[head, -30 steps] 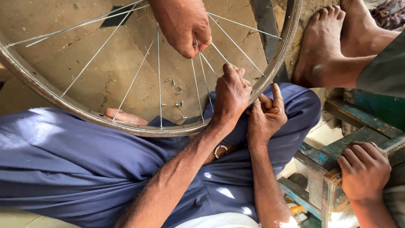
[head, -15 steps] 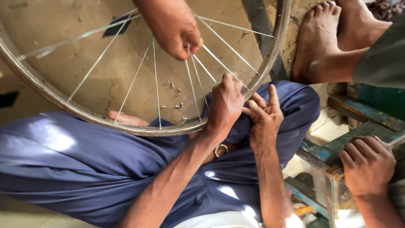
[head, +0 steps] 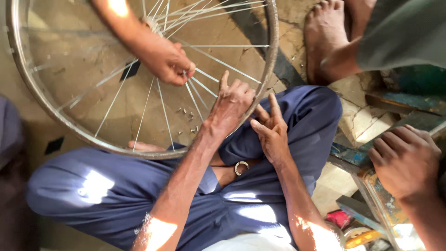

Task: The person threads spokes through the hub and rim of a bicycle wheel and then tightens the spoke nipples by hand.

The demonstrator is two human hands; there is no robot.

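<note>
A bare bicycle wheel rim (head: 274, 56) with thin steel spokes (head: 227, 62) leans over my lap, which is covered in blue trousers (head: 116, 195). My left hand (head: 232, 104) lies on the rim's lower right arc, fingers curled over it among the spokes and the index finger raised. Just to its right my right hand (head: 272, 132) touches the rim's outer edge with fingers apart and holds nothing. Another person's hand (head: 165, 60) reaches down from the top and pinches a spoke near the wheel's middle.
Several small metal spoke nipples (head: 188, 116) lie on the concrete floor inside the wheel. A metal ring (head: 240, 167) rests on my lap. Someone's bare foot (head: 325, 37) stands at upper right. Another hand (head: 404, 158) rests on a worn blue-green wooden box (head: 371, 186).
The wheel has shifted left and down in view. The other person's hand has moved left along the spokes. My left index finger has lifted; both my hands stay at the rim.
</note>
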